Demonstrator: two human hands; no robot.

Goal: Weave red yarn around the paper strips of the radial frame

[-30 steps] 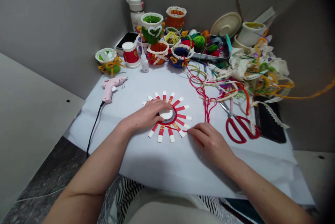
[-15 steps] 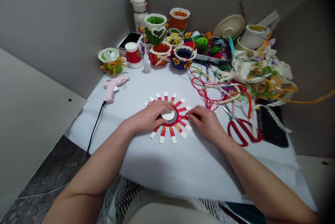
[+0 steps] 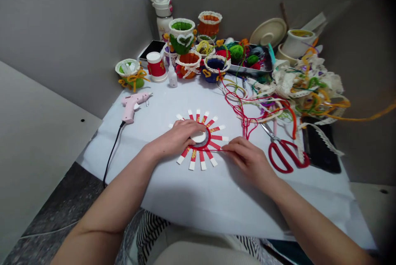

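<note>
A paper cup cut into strips point(image 3: 202, 157) lies flat on the table, its red-and-white strips spread like rays around a white round middle. Red yarn is wound in a ring around that middle. My left hand point(image 3: 177, 136) grips the cup from its left side, fingers over the far edge and thumb at the near edge, covering part of it. To the right, my right hand point(image 3: 247, 155) pinches a strand of red yarn point(image 3: 213, 150), which runs taut from the ring across the lower right strips. More red yarn point(image 3: 244, 120) lies tangled behind this hand.
Red-handled scissors point(image 3: 281, 155) and a black phone-like slab point(image 3: 321, 149) lie at right. A pink glue gun point(image 3: 133, 106) rests at left. Behind are yarn-covered cups point(image 3: 182, 42), a glue bottle point(image 3: 172, 76), a tray of yarn balls point(image 3: 252, 69) and a lace heap point(image 3: 309, 79).
My right hand has moved slightly right and toward me, drawing the yarn strand out longer. The cut cup has turned a little under my left hand.
</note>
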